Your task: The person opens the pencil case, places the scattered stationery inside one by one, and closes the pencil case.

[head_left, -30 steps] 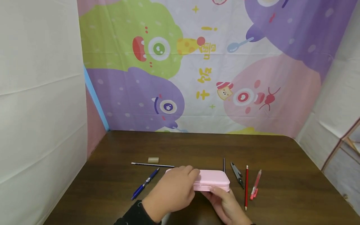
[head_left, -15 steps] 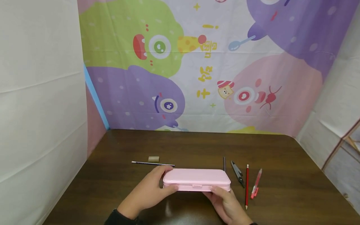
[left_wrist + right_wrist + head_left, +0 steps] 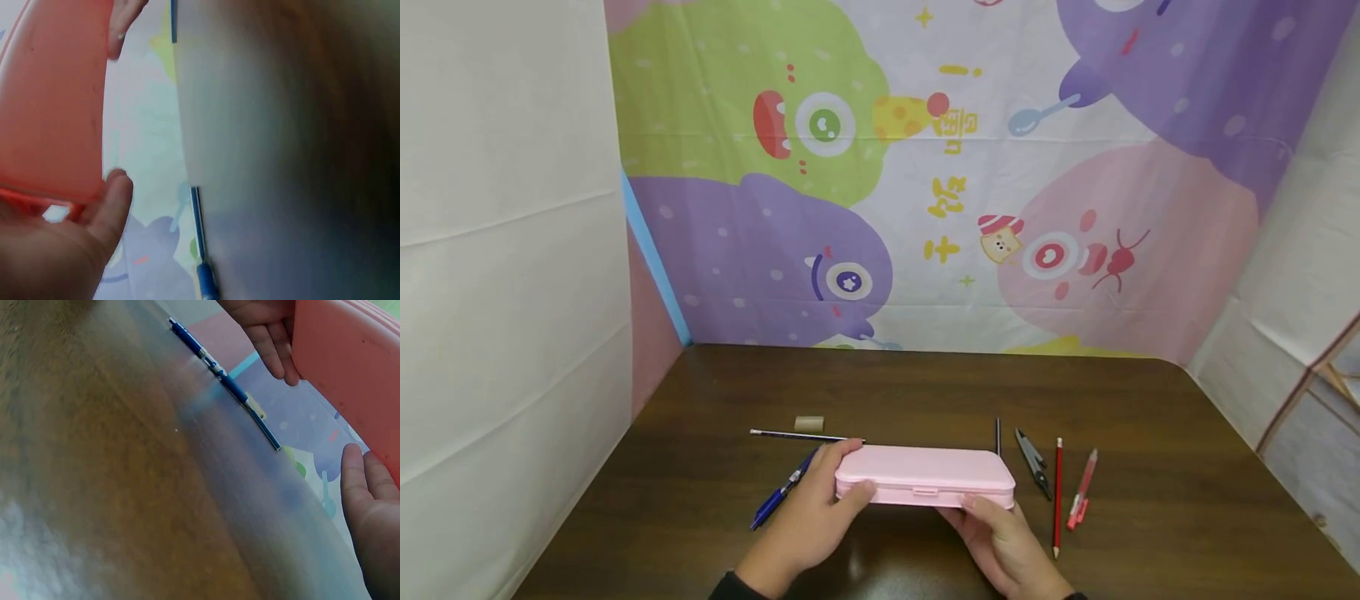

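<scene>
A pink pencil case (image 3: 925,471), its lid down and its small front latch facing me, is held up off the table between both hands. My left hand (image 3: 805,521) grips the left end, thumb along the front edge and fingers over the far corner. At the right front corner my right hand (image 3: 1000,542) holds it, thumb on the front and fingers underneath. In the left wrist view the plain underside of the pencil case (image 3: 53,94) shows beside the left hand (image 3: 56,256). The right wrist view has the right hand (image 3: 378,519) under the case's edge.
On the brown table (image 3: 1112,392) lie a blue pen (image 3: 771,508), a dark pencil (image 3: 790,435) and an eraser-like block (image 3: 809,423) at left. To the right are a dark thin stick (image 3: 998,433), a compass (image 3: 1033,467), a red pencil (image 3: 1057,500) and a pink pen (image 3: 1081,492).
My left hand has drawn back from across the pencil case's lid to grip its left end. The right hand has kept its hold, and the case has tipped up slightly.
</scene>
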`<state>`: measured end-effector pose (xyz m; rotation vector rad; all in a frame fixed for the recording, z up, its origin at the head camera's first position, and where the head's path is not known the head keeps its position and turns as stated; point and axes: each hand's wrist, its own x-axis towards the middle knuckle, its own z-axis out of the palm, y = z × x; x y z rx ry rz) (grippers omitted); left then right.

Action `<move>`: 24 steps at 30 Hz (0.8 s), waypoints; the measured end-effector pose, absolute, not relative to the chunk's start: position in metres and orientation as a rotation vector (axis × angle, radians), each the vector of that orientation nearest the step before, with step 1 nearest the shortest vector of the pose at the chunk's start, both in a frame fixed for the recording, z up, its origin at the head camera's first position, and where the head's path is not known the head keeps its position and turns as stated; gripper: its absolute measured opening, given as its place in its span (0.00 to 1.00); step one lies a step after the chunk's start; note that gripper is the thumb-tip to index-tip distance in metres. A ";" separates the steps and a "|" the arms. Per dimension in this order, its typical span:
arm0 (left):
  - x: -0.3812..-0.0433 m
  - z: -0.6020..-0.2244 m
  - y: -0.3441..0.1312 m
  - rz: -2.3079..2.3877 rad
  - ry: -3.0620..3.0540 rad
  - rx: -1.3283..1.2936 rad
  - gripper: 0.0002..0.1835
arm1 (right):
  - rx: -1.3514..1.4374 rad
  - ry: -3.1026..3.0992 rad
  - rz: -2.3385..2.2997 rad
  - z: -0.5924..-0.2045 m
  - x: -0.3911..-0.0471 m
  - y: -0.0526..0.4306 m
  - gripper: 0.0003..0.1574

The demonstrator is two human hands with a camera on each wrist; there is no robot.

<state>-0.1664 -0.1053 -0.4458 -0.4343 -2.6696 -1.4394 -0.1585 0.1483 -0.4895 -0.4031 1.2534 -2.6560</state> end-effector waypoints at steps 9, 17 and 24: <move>-0.166 -0.448 -0.100 -1.482 -2.594 -0.324 0.28 | -0.306 1.345 -2.627 -0.485 -0.156 0.147 0.28; -0.168 -0.446 -0.103 -1.480 -2.585 -0.324 0.29 | -0.370 1.390 -2.627 -0.484 -0.155 0.148 0.32; -0.171 -0.442 -0.107 -1.501 -2.551 -0.331 0.26 | -0.313 1.467 -2.604 -0.476 -0.156 0.153 0.42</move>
